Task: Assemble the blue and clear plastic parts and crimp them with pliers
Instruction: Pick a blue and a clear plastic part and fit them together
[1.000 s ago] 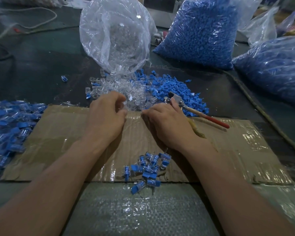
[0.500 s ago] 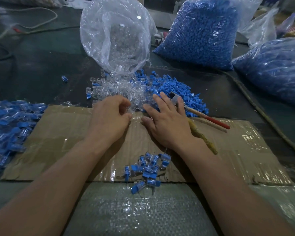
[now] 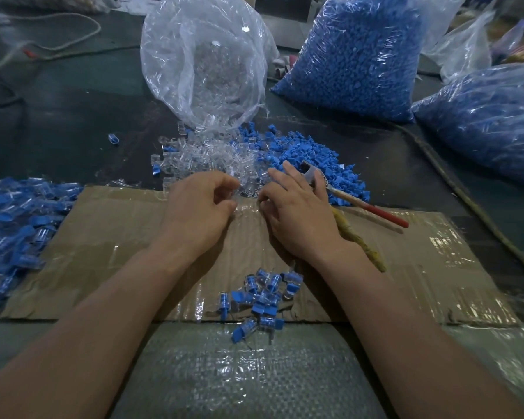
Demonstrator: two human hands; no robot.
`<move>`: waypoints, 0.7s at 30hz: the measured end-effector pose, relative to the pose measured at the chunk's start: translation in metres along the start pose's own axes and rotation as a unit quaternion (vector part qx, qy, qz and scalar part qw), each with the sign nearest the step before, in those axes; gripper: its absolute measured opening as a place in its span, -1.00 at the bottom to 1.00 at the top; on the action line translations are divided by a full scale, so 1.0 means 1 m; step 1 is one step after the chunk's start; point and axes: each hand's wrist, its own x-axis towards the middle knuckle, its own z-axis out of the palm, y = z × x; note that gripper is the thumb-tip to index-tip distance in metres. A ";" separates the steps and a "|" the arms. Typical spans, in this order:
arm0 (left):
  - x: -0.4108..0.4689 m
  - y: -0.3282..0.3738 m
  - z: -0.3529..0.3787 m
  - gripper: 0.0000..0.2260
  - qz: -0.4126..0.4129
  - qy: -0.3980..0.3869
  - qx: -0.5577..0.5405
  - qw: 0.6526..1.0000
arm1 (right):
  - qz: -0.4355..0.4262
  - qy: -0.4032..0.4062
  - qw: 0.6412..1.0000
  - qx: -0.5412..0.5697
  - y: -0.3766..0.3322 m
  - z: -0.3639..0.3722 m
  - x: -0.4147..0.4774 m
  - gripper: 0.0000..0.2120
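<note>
Done: a small heap of joined pieces (image 3: 263, 294) lies on the cardboard (image 3: 103, 237) between the wrists; a bigger heap (image 3: 15, 225) lies at the left.
Left: loose clear parts (image 3: 206, 158) and blue parts (image 3: 309, 155) are piled past the cardboard, with full bags (image 3: 354, 55) behind. I judge that much remains.
Left hand (image 3: 200, 207): fingers curled at the clear pile's edge; I cannot tell whether they pinch a part.
Right hand (image 3: 297, 213): fingers loosely stretched, holding nothing.
Pliers (image 3: 372, 208): lying unheld on the blue parts, just beside the right hand.
</note>
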 end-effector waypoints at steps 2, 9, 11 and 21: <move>0.000 -0.001 -0.001 -0.73 0.003 -0.006 0.000 1.000 | -0.011 0.008 1.000 0.018 0.002 -0.003 0.000 -0.73; 0.002 -0.005 0.000 -0.81 0.012 -0.005 -0.004 1.000 | 0.000 0.193 0.975 0.111 0.010 -0.015 -0.003 -0.83; 0.002 -0.005 0.001 -0.83 0.009 -0.001 -0.015 1.000 | 0.001 0.229 0.965 0.130 0.009 -0.017 -0.005 -0.87; 0.003 -0.005 0.003 -0.85 0.010 0.004 -0.022 1.000 | 0.089 0.214 0.967 0.103 0.017 -0.021 -0.006 -0.83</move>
